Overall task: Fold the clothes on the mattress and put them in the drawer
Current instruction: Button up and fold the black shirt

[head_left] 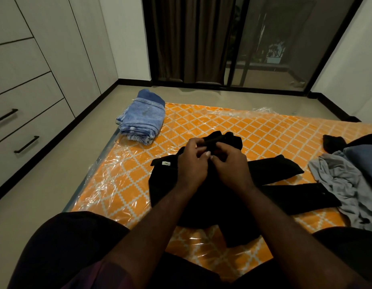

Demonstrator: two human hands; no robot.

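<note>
Black garment (201, 197) lies spread at the middle of the mattress (222, 126), toward its near edge, with long parts splayed toward the mattress's right side. Left hand (191, 163) and right hand (230, 163) both pinch a raised black strip of it, fingers curled, close together above the cloth. Folded denim (142, 119) sits on the mattress's far left corner, partly overhanging. Grey garment (337, 180) lies crumpled at its right edge. Drawers (24, 124) stand off the mattress's left side, closed. Risks, judged: the clear plastic wrap on the mattress looks slick, so the cloth could slide during folding; the splayed parts could give a lopsided fold; the overhanging denim could slip to the floor. Writing: small white label (166, 163) on the black garment, on the part nearer the mattress's left side; print too small to read. No brand legible.
</note>
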